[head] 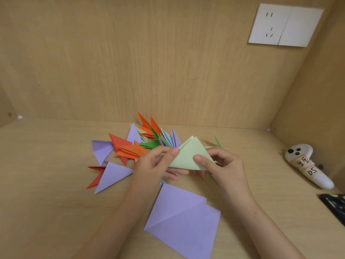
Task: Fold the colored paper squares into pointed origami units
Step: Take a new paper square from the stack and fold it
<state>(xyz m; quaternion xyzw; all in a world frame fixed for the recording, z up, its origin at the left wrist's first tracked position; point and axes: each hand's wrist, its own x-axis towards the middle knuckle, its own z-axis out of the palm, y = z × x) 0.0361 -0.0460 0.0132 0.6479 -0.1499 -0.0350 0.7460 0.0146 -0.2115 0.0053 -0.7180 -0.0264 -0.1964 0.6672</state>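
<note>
A pale green paper [188, 154], folded into a triangle with its point up, is held above the desk between both hands. My left hand [158, 165] pinches its left edge with thumb on top and fingers beneath. My right hand [220, 165] pinches its right lower corner, thumb pressed on the face. Behind them lies a pile of folded pointed units [138, 146] in orange, red, purple, green and blue. A stack of flat purple squares [183, 221] lies on the desk close to me, under my forearms.
The wooden desk [46, 174] is boxed in by a back wall and a right side wall. A white handheld controller with a label [308, 165] lies at the right. A dark object [336, 206] shows at the right edge. A white wall socket [285, 25] sits upper right.
</note>
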